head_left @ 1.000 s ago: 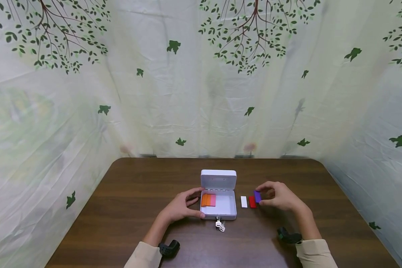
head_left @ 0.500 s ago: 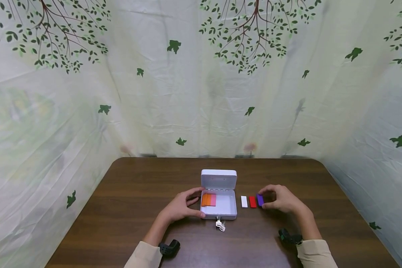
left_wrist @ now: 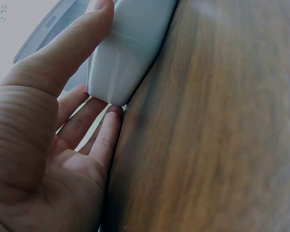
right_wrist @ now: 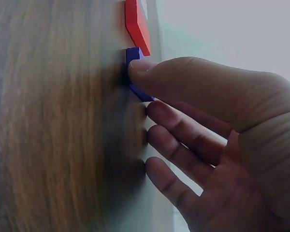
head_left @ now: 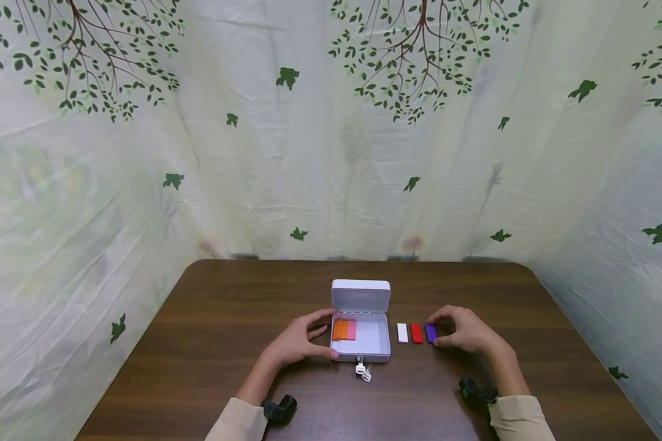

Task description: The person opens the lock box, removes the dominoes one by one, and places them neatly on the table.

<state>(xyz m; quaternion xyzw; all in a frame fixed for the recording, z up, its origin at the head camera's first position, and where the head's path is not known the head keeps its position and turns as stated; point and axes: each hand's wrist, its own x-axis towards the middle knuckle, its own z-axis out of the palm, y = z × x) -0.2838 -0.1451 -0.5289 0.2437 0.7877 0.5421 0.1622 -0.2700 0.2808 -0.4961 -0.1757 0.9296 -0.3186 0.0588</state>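
A white metal cash box [head_left: 372, 337] stands on the table with its lid [head_left: 361, 296] up and keys [head_left: 361, 369] hanging at its front. My left hand [head_left: 300, 340] holds the box by its left side, thumb at the front corner and fingertips at the back. Inside lie an orange block [head_left: 339, 329] and a pink block [head_left: 351, 330], side by side. To the right of the box, my right hand [head_left: 466, 329] pinches a flat purple block [head_left: 431, 332] between thumb and index finger, down at the table. In the right wrist view, the other fingertips touch the tabletop.
A white block [head_left: 402, 332] and a red block [head_left: 416, 333] lie between the box and the purple block, forming a row with it. The brown wooden table [head_left: 226, 294] meets a leaf-patterned curtain [head_left: 331, 153] behind. Each wrist wears a black strap.
My right hand has shifted the purple block to the right and lowered it from beside and over the red block into line with the row. The left hand and box have stayed put.
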